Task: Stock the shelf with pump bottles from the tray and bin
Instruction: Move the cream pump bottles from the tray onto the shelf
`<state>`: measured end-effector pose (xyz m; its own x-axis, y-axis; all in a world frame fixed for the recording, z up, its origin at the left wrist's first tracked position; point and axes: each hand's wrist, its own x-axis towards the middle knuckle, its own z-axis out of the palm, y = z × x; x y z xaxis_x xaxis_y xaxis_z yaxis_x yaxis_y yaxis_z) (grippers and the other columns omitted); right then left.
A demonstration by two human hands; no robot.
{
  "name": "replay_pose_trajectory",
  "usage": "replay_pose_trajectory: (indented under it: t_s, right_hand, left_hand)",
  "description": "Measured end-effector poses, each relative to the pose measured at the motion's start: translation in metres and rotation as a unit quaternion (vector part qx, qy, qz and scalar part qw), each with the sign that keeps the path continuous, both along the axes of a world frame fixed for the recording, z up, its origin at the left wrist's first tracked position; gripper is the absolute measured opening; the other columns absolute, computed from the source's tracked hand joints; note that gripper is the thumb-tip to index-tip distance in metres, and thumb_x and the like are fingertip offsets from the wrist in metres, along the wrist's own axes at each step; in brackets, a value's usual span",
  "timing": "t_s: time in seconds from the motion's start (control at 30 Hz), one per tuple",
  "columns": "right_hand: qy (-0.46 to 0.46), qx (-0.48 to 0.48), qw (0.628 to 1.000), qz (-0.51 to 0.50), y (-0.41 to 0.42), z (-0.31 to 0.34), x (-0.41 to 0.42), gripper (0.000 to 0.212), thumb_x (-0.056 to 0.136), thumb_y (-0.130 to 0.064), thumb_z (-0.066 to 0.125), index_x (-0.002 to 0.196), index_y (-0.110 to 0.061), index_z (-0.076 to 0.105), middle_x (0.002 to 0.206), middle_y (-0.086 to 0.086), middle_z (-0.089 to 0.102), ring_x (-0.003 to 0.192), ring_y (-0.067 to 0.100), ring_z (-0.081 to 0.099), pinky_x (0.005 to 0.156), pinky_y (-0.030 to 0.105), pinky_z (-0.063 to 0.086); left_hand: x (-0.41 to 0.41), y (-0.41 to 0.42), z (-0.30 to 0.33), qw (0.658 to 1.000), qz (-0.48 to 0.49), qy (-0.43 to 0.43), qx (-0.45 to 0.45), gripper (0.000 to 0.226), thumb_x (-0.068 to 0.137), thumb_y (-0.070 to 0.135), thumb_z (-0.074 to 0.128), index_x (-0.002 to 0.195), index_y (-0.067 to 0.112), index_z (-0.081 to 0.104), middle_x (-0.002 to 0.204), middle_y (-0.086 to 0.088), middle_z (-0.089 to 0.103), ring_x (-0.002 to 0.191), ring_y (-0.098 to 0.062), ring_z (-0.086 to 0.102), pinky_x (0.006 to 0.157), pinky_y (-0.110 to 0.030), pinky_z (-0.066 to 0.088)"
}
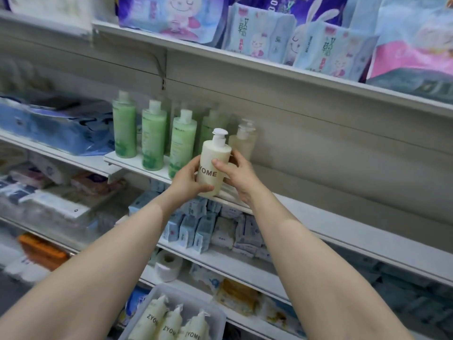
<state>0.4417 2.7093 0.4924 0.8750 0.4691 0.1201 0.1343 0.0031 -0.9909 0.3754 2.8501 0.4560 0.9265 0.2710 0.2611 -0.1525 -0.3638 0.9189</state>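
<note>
Here both hands (188, 177) hold cream bottle (214, 165) upright, pump up.

White metal shop shelving (282, 69), pale back panels (318, 148), soft light.

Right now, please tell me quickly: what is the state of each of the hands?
Left hand: holds the cream ZYOME pump bottle, fingers curled round its lower body.
Right hand: holds the same bottle from the other side.

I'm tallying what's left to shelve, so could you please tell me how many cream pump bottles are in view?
4: one cream bottle held at the shelf edge by the left hand and right hand, and three lying in the tray below. Others may be out of frame.
</note>
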Motion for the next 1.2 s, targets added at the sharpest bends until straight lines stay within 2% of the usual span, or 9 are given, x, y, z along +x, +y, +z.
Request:
replay_pose_trajectory:
  t_s: [0.1,0.27,0.33,0.57,0.7,0.83,1.0,1.1,1.2]
  right_hand:
    - [0.003,0.011,1.0,-0.005,0.001,-0.003,0.006,0.072,0.085,-0.019,0.077,0.148,-0.024,0.041,0.139,0.0,0.056,0.113,0.017,0.063,0.08,0.029,0.055]
    - [-0.004,0.002,0.999,-0.037,0.01,-0.01,0.011,0.078,0.081,-0.028,0.081,0.148,-0.026,0.04,0.14,0.001,0.055,0.118,0.021,0.061,0.098,0.045,0.053]
    - [-0.004,-0.001,0.999,-0.046,0.012,-0.014,0.011,0.08,0.078,-0.03,0.082,0.147,-0.027,0.041,0.139,0.002,0.056,0.12,0.023,0.06,0.099,0.049,0.053]
    - [0.004,-0.016,0.997,-0.072,0.01,-0.032,0.003,0.058,0.088,-0.017,0.072,0.14,-0.026,0.048,0.128,0.004,0.063,0.116,0.023,0.062,0.1,0.049,0.052]
    - [0.019,-0.027,0.994,-0.108,0.007,-0.039,-0.013,0.057,0.091,-0.011,0.066,0.142,-0.021,0.043,0.121,0.005,0.061,0.113,0.023,0.062,0.101,0.045,0.052]
    - [0.033,0.009,0.991,-0.132,0.002,-0.049,-0.037,0.038,0.092,-0.002,0.061,0.127,-0.016,0.055,0.115,0.01,0.061,0.096,0.018,0.063,0.091,0.037,0.057]
    - [0.032,-0.007,0.992,-0.12,-0.006,-0.077,-0.07,0.027,0.095,-0.001,0.059,0.118,-0.014,0.06,0.108,0.01,0.064,0.089,0.017,0.062,0.067,0.02,0.053]
    - [0.059,-0.021,0.989,-0.131,-0.011,-0.107,-0.091,0.027,0.096,0.002,0.056,0.12,-0.01,0.059,0.098,0.004,0.062,0.087,0.014,0.061,0.069,0.021,0.054]
    - [0.103,-0.043,0.986,-0.125,-0.014,-0.149,-0.108,0.027,0.096,0.001,0.056,0.12,-0.012,0.058,0.103,0.006,0.062,0.093,0.018,0.062,0.079,0.029,0.056]
  left_hand:
    - [0.007,0.002,-0.005,1.0,0.006,0.009,-0.003,0.08,0.072,0.006,0.081,0.138,0.033,0.044,0.123,0.011,0.063,0.112,-0.012,0.06,0.096,-0.04,0.052]
    - [0.011,0.001,-0.006,1.0,0.017,0.013,0.004,0.081,0.075,0.005,0.078,0.141,0.033,0.041,0.124,0.009,0.062,0.114,-0.012,0.058,0.094,-0.034,0.05]
    - [0.01,0.0,-0.006,1.0,0.026,0.008,0.01,0.079,0.076,0.004,0.077,0.141,0.032,0.041,0.122,0.01,0.062,0.112,-0.012,0.058,0.093,-0.032,0.049]
    - [-0.001,-0.001,-0.013,0.998,0.047,0.001,0.048,0.073,0.075,0.006,0.076,0.138,0.028,0.046,0.123,0.006,0.065,0.11,-0.013,0.062,0.098,-0.04,0.051]
    - [-0.017,-0.005,-0.018,0.998,0.054,-0.004,0.026,0.072,0.079,0.005,0.073,0.143,0.021,0.043,0.128,0.007,0.059,0.109,-0.01,0.059,0.096,-0.03,0.05]
    - [-0.038,-0.011,-0.032,0.997,0.082,-0.01,0.008,0.064,0.085,0.003,0.067,0.144,0.014,0.043,0.12,0.005,0.057,0.101,-0.008,0.058,0.088,-0.023,0.047]
    - [-0.061,-0.01,-0.072,0.997,0.062,0.033,0.015,0.063,0.085,0.01,0.071,0.142,0.016,0.046,0.125,0.0,0.06,0.108,-0.016,0.061,0.095,-0.038,0.052]
    - [-0.078,-0.012,-0.1,0.997,0.039,0.064,0.006,0.061,0.085,0.01,0.071,0.141,0.016,0.047,0.129,-0.003,0.059,0.112,-0.016,0.06,0.096,-0.035,0.051]
    - [-0.095,-0.014,-0.133,0.995,0.03,0.097,-0.012,0.059,0.085,0.007,0.071,0.139,0.015,0.049,0.129,-0.002,0.058,0.111,-0.014,0.059,0.095,-0.036,0.052]
